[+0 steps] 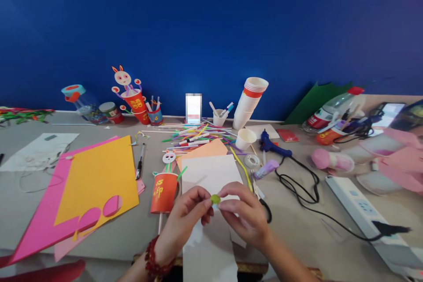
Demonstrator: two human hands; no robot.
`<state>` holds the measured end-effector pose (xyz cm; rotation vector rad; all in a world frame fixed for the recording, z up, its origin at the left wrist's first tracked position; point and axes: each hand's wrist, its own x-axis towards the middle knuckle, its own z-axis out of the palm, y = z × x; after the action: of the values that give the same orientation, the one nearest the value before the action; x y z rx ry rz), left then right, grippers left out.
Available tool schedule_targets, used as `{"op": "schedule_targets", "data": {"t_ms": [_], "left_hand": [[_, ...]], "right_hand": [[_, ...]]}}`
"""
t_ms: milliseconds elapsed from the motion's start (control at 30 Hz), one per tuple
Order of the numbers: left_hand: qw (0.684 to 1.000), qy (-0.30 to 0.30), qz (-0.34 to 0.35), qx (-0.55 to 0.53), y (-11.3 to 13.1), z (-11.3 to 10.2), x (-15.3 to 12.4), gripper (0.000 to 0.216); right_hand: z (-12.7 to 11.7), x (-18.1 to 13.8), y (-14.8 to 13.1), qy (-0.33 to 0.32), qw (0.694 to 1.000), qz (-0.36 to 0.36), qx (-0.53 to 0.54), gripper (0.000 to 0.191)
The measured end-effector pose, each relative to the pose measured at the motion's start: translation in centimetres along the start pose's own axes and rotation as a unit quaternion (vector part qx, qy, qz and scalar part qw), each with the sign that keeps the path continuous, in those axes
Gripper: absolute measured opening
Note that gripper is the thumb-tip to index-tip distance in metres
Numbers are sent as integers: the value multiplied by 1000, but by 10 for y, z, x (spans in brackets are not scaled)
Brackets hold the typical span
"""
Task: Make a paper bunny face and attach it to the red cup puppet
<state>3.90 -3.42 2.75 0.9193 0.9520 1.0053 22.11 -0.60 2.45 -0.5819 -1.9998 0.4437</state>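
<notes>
My left hand (185,222) and my right hand (244,216) meet low in the middle of the view, over a white sheet of paper (211,174). Both pinch a small green round piece (215,199) between thumb and fingertips. A red bead bracelet (152,262) sits on my left wrist. Just left of my left hand lies a red paper cup figure (163,191) with a rabbit face and a stick. Black-handled scissors (264,205) lie right of my right hand.
Orange and pink sheets (95,180) lie at left. Straws and markers (194,136), stacked paper cups (249,101), a blue glue gun (272,146) with black cord, a tape roll (252,161), a power strip (360,209) and a bottle (333,112) fill the table.
</notes>
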Motion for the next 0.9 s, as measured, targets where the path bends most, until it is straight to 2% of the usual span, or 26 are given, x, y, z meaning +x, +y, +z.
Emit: {"op": "schedule_targets", "data": {"t_ms": [67,200,300,367,467,533,600,667,767,900], "left_hand": [[999,1,-9,-41,-2,2,2,25],[998,-1,-4,-55,-2,6,2,24],[1000,7,24,-9,-1,3,1,20],[994,37,72,68,-3,-1,0,15],[955,77,163,235,-9,-7,-3,10],[916,62,203,341,-13,-9,-4,8],[890,37,218,399,-16,-9,-5,10],[885,35,233,402,-17,-9,-6,13],[884,73,276,370,-19,-11,-12,13],[865,117,335,355,-20,-24,-30,13]], "right_hand": [[-1,-2,0,1,1000,-8,-12,29],[-1,-6,1,-4,1000,-9,-19,29],[-1,-7,4,-19,1000,14,-13,26],[-1,-6,10,-28,998,51,-29,22],[-1,-7,22,-78,980,128,-127,16],[1,-9,28,-157,951,165,-207,17],[3,-12,31,-240,919,184,-254,18],[4,-14,30,-288,900,196,-261,22],[2,-12,24,-307,900,207,-231,28],[1,-6,21,-300,908,207,-206,14]]}}
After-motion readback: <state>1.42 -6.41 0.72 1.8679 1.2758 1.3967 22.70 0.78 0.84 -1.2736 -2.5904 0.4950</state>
